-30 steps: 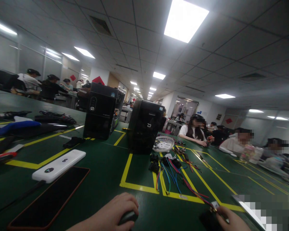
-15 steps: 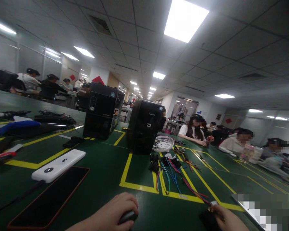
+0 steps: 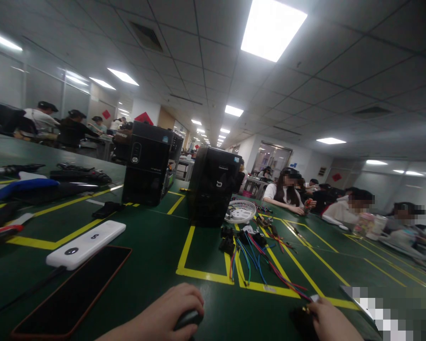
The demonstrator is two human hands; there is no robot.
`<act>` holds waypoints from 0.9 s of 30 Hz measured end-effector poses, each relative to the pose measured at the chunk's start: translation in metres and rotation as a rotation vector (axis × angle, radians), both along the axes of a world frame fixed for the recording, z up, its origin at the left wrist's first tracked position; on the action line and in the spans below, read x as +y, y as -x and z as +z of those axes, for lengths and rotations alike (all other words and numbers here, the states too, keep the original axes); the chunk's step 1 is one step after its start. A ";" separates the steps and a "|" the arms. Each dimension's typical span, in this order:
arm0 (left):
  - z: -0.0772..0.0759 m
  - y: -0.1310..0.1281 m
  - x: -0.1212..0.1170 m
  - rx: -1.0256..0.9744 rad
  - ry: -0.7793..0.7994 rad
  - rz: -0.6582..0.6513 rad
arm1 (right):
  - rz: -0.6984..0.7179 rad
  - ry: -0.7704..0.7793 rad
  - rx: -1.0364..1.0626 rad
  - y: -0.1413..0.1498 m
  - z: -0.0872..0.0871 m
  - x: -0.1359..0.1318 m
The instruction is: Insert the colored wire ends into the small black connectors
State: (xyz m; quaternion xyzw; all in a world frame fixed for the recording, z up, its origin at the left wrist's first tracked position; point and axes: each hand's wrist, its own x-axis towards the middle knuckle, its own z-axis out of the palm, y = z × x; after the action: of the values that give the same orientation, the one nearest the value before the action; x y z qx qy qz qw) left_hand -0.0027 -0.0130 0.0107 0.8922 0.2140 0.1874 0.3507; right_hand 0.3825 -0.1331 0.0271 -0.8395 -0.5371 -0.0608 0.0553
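At the bottom middle, my left hand (image 3: 172, 310) curls over a dark rounded object (image 3: 190, 320) that looks like a computer mouse; its underside is hidden. Lower right, my right hand (image 3: 332, 319) pinches a small black part (image 3: 301, 321) close to the table's front. A brassy bit shows by the fingertips, and red and blue wires (image 3: 277, 273) run up to it; whether they join it I cannot tell. Ahead of my hands these wires spread from a cluster of black connectors (image 3: 227, 240).
Two black computer cases (image 3: 213, 187) stand upright ahead. To the left lie a phone (image 3: 74, 291), a white device (image 3: 87, 244) with a cable, and several tools, including red-handled ones (image 3: 3, 232). A white basket (image 3: 240, 211) holds parts. Several people sit on the far right.
My right hand has shifted slightly left with the black part, which is tilted a little differently. My left hand stays in place on the dark rounded object.
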 end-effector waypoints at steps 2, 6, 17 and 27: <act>-0.001 0.000 0.000 0.003 -0.005 -0.001 | -0.016 -0.055 -0.001 0.000 -0.003 0.001; -0.003 -0.001 0.001 0.015 -0.005 -0.006 | -0.014 -0.111 0.047 -0.007 -0.013 0.001; -0.002 -0.001 0.002 0.008 0.008 0.006 | -0.042 -0.128 0.154 -0.007 -0.004 0.000; -0.001 0.000 0.000 -0.006 0.024 0.001 | -0.067 -0.098 0.249 -0.004 0.003 0.000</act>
State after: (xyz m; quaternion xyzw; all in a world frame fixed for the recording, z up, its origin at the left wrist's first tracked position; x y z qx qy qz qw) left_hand -0.0023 -0.0128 0.0100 0.8872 0.2157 0.1879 0.3620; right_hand 0.3869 -0.1329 0.0301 -0.8542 -0.4943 0.0160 0.1606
